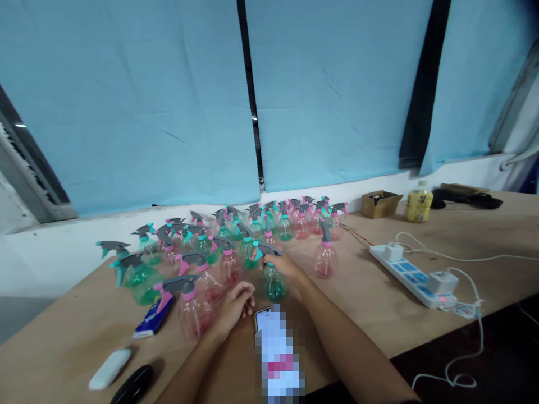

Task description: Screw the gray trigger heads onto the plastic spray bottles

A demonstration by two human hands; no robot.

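My right hand (283, 262) is closed around the neck of a spray bottle with a green body (274, 283) and a grey and turquoise trigger head. That bottle stands upright, close to the table top. My left hand (239, 302) rests at the table with its fingers loosely curled and apart, nothing visible in them. Beside it stands a pink spray bottle (194, 314) with a grey and pink head. A phone (275, 336), largely pixelated, lies between my forearms. Another pink spray bottle (325, 261) stands alone to the right of my right hand.
Several pink and green spray bottles (204, 247) crowd the table's left and back. A blue packet (155, 317), a white case (110, 369) and a black case (132, 386) lie front left. Rightward are a power strip (406, 275) with cables, a cardboard box (381, 206) and a yellow drink bottle (418, 203).
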